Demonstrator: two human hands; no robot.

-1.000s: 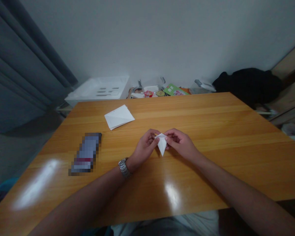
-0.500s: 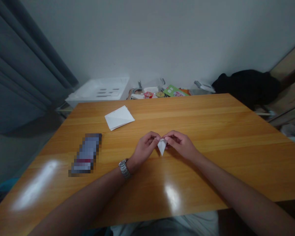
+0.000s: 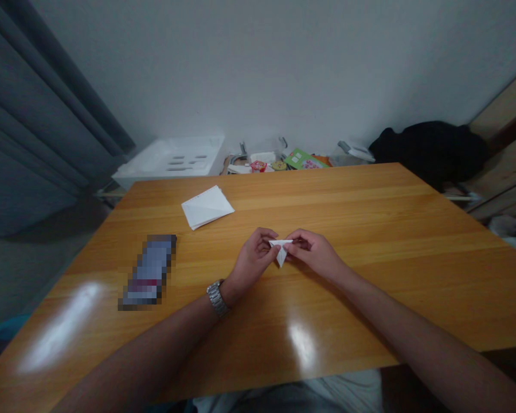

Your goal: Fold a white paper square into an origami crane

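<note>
A small piece of folded white paper [image 3: 280, 257], shaped like a triangle with its point toward me, is held between both hands just above the wooden table [image 3: 352, 206]. My left hand [image 3: 256, 256], with a metal watch [image 3: 218, 298] at the wrist, pinches it from the left, thumb on its front face. From the right, my right hand [image 3: 315, 250] grips it with the thumb near its middle. The fingers behind the paper are partly hidden.
White paper sheets [image 3: 207, 207] lie stacked at the back left of the table. A phone [image 3: 148, 272], blurred by pixels, lies to the left of my hands. Beyond the far edge are a white tray [image 3: 189, 155], a green booklet [image 3: 304, 160] and a black cloth [image 3: 430, 152].
The paper's broad top edge now shows straight and wider. Both thumbs have shifted from its upper corners down onto its front face. The phone and the stack lie where they were.
</note>
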